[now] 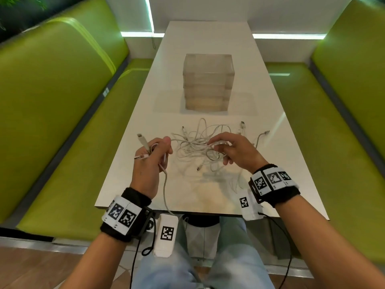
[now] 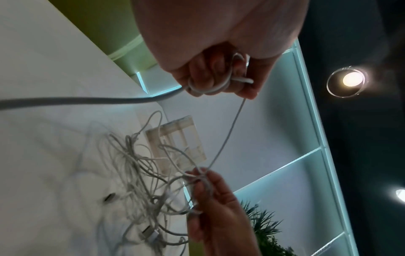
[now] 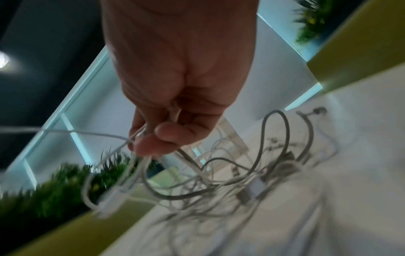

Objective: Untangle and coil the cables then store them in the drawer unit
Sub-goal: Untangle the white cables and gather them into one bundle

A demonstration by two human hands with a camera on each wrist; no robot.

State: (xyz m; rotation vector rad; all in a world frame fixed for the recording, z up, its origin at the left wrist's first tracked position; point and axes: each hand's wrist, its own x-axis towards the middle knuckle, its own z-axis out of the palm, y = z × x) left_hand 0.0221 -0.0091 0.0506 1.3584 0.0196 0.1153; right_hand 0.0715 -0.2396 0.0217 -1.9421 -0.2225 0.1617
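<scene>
Head view: the left hand [image 1: 150,161] is curled round a few loops of thin white cable [image 1: 164,184], connector ends poking out at ten o'clock, one length trailing over the near edge of the white rectangular table [image 1: 208,38]. This looks like a coil begun, kept clear of the rest. The right hand [image 1: 233,151] pinches strands at the three o'clock side of the tangled heap of white cables [image 1: 195,147], probably to feed out slack. The translucent plastic drawer unit [image 1: 207,82] stands at twelve o'clock beyond the heap, all drawers closed.

Left wrist view: fingers [image 2: 203,76] wrap the loops; one strand runs taut to the other hand.

Right wrist view: thumb and fingertips [image 3: 166,133] nip several strands; the heap below is blurred, knotted, unsorted.
</scene>
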